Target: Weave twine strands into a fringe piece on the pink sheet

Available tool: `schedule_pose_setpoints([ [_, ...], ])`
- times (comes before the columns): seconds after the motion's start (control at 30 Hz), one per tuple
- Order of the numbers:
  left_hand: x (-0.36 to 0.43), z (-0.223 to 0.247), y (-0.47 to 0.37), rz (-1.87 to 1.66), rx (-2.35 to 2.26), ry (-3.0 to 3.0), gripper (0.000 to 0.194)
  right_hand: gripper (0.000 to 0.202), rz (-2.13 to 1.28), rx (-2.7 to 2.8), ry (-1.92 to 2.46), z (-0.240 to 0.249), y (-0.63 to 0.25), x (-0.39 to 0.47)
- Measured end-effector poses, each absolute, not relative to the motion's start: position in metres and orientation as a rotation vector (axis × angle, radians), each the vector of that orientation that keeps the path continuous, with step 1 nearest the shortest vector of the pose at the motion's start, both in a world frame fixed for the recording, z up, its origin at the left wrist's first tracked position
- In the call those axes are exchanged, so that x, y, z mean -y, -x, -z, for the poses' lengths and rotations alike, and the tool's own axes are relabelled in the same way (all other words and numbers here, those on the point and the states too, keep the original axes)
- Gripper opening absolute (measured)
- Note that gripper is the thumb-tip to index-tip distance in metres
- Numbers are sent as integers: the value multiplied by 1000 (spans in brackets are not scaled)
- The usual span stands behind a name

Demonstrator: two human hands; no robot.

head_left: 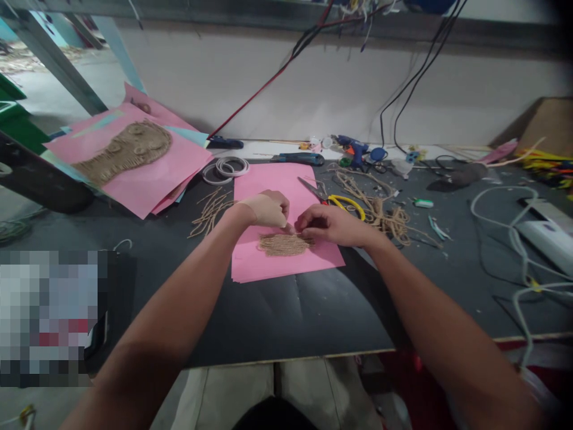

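A patch of brown twine (287,245), laid in close parallel rows, lies on a stack of pink paper (274,179) in front of me. My left hand (270,208), with a pale covering over its back, is curled closed at the patch's upper edge. From the other side my right hand (333,224) pinches with thumb and fingers at that same edge. A strand of twine seems to run between the fingertips, partly hidden by them. Just beyond my right hand lie scissors with yellow handles (353,205), partly on the paper.
Loose twine (387,218) lies tangled at right, with cut pieces (210,210) at left. A twine-covered shape (134,146) rests on pink sheets. Behind are a cutter knife (299,158), a blue glue gun (354,148) and a grey coil (226,169). White cables (514,233) loop at right.
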State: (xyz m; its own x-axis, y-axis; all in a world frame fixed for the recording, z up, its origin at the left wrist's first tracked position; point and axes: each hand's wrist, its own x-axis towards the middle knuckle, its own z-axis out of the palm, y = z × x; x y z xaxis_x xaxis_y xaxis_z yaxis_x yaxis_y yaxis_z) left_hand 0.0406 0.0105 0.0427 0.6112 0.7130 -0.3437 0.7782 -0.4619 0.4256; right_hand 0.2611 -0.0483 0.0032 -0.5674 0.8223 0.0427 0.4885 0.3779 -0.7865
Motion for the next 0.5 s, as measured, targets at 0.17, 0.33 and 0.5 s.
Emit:
schedule_pose_setpoints([
  [0.17, -11, -42, -41, 160, -1163, -2286, 37, 9, -1007, 2287, 1085, -6, -262, 47],
  [0.33, -10, -44, -42, 208, -1180, -2305, 37, 8, -959, 2319, 1081, -5, -262, 45],
  [0.5, -11, -44, -43, 227, -1186, -2301, 38, 10, -939, 2341, 1089, -7, -262, 46],
])
